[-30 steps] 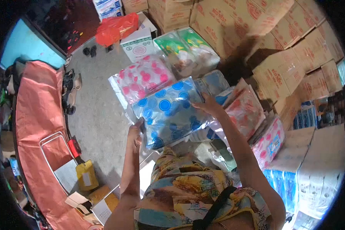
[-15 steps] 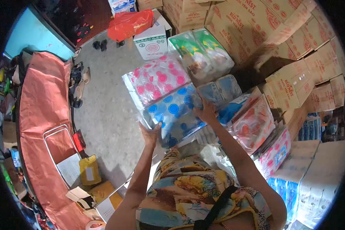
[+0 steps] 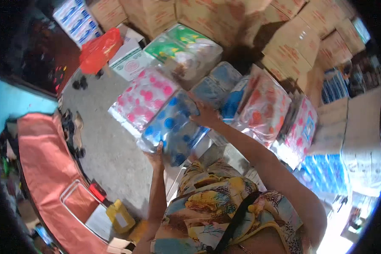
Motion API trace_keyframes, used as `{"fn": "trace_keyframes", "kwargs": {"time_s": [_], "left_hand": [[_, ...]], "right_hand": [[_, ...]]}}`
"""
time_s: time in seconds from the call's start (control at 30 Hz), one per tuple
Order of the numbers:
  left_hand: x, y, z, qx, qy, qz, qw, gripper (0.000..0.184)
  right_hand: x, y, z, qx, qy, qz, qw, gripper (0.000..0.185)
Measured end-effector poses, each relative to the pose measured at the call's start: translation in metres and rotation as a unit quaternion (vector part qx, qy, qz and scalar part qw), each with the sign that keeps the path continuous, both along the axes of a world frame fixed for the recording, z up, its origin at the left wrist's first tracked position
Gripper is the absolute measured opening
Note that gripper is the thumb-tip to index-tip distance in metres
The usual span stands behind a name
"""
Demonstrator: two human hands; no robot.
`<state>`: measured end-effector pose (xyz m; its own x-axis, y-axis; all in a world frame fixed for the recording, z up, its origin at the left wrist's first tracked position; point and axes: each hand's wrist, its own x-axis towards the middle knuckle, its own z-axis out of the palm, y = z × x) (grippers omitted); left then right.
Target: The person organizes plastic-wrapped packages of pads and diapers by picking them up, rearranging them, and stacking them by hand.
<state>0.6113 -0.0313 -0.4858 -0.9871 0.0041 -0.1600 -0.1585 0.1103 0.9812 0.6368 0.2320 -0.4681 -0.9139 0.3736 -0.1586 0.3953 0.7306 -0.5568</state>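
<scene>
A clear plastic pack with blue dots [image 3: 173,127] lies tilted between my hands, its upper left side against a pink-dotted pack [image 3: 146,97]. My left hand [image 3: 154,155] grips its lower left edge, thumb on top and the other fingers hidden below. At its right edge, my right hand [image 3: 205,115] holds on with the fingers over the plastic. Just beyond the right hand are grey-blue wrapped packs [image 3: 216,84], and a red-dotted pack [image 3: 264,106] stands to their right.
Green-and-white packs [image 3: 184,48] and a white carton [image 3: 131,59] are behind. A red plastic bag [image 3: 99,51] hangs over the carton. Stacked brown cartons [image 3: 224,21] line the back. Shoes [image 3: 77,131] and a pinkish covered surface [image 3: 51,165] are at the left.
The blue-dotted pack has come to rest beside the pink-dotted pack, with both my hands still on it. The head view has turned, so the surroundings look rotated.
</scene>
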Motion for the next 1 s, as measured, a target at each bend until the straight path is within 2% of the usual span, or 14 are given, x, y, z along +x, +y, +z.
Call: {"fn": "trace_keyframes", "kwargs": {"time_s": [0.07,0.13,0.17,0.23,0.37,0.47,0.57,0.6,0.63,0.67,0.7,0.8,0.93,1.0], "left_hand": [[-0.005,-0.010,-0.019,0.035,0.032,-0.021,0.999,0.086],[-0.004,-0.014,-0.009,-0.191,0.100,0.089,0.972,0.088],[-0.004,-0.009,0.010,-0.191,0.104,0.076,0.973,0.088],[-0.005,0.003,0.052,-0.323,0.236,0.055,0.915,0.087],[-0.009,0.043,0.080,-0.155,0.259,-0.008,0.953,0.075],[0.012,0.088,0.108,0.003,0.122,-0.054,0.991,0.063],[0.037,0.125,0.110,0.006,0.142,-0.171,0.975,0.058],[0.035,0.130,0.084,-0.107,0.260,-0.213,0.936,0.053],[0.045,0.140,0.082,-0.104,0.259,-0.220,0.935,0.053],[0.062,0.156,0.080,-0.017,0.175,-0.254,0.951,0.050],[0.077,0.170,0.080,0.070,0.087,-0.282,0.953,0.047],[0.108,0.196,0.077,0.118,0.075,-0.375,0.916,0.045],[0.144,0.212,0.073,0.130,0.026,-0.457,0.880,0.044],[0.154,0.217,0.072,0.134,0.010,-0.461,0.877,0.043]], "right_hand": [[0.013,-0.009,0.044,-0.014,0.013,-0.014,1.000,0.072],[0.028,-0.013,0.029,0.030,0.062,-0.014,0.998,0.068],[0.036,-0.013,0.027,0.075,0.108,-0.003,0.991,0.064],[0.059,-0.005,0.038,0.040,0.133,0.010,0.990,0.060],[0.116,0.026,0.061,0.042,0.212,-0.013,0.976,0.049],[0.161,0.066,0.094,0.106,0.251,-0.104,0.957,0.043],[0.216,0.100,0.123,0.295,0.241,-0.163,0.910,0.039],[0.234,0.105,0.126,0.307,0.216,-0.205,0.904,0.038],[0.251,0.110,0.127,0.318,0.190,-0.246,0.896,0.036],[0.267,0.116,0.126,0.263,0.114,-0.261,0.922,0.053],[0.283,0.114,0.125,0.266,0.111,-0.263,0.921,0.053],[0.317,0.085,0.135,0.180,-0.094,-0.280,0.938,0.097],[0.347,0.076,0.107,0.216,-0.141,-0.273,0.927,0.096],[0.361,0.086,0.084,0.278,-0.146,-0.322,0.893,0.092]]}}
